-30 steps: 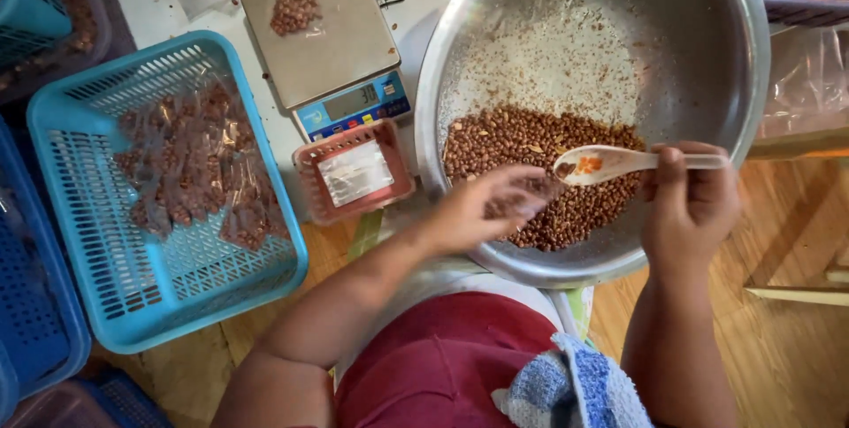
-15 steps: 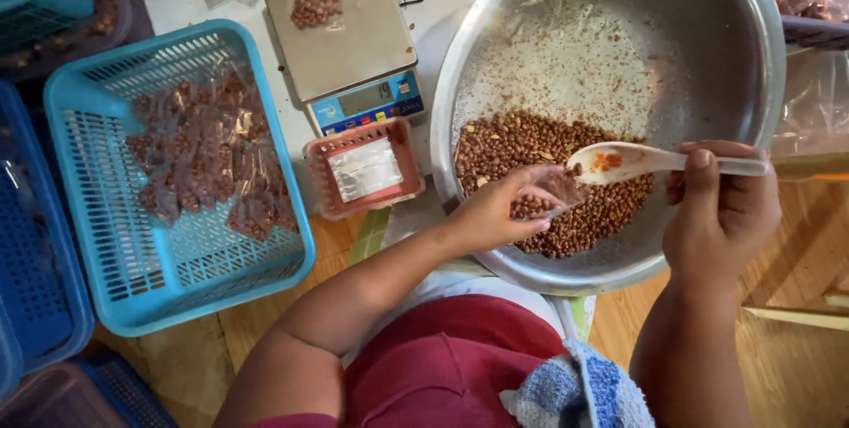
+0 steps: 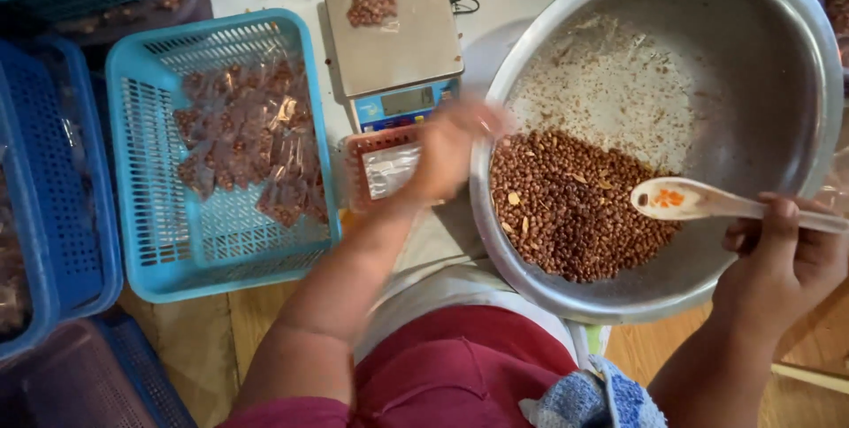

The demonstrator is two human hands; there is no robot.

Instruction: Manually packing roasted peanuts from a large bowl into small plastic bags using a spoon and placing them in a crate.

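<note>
A large steel bowl [image 3: 752, 83] holds a heap of brown peanuts [image 3: 575, 207] at its near side. My right hand [image 3: 778, 260] grips the handle of a white plastic spoon [image 3: 681, 200], whose scoop hovers over the peanuts. My left hand [image 3: 451, 149] is blurred with motion, just outside the bowl's left rim, above a small red tray [image 3: 380, 167] with clear bags in it. Whether its fingers hold anything is not visible. Behind the tray stands a digital scale [image 3: 393, 39] with a small bag of peanuts [image 3: 371, 5] on its plate.
A light blue basket [image 3: 141, 171] at the left holds several filled packets of peanuts [image 3: 248, 145]. Darker blue baskets [image 3: 80, 216] stand further left and at the top left. A blue-and-white cloth [image 3: 592, 397] lies on my lap.
My left hand has left the peanuts in the bowl and swung left over the rim toward the red tray. The right hand and spoon have stayed about where they were.
</note>
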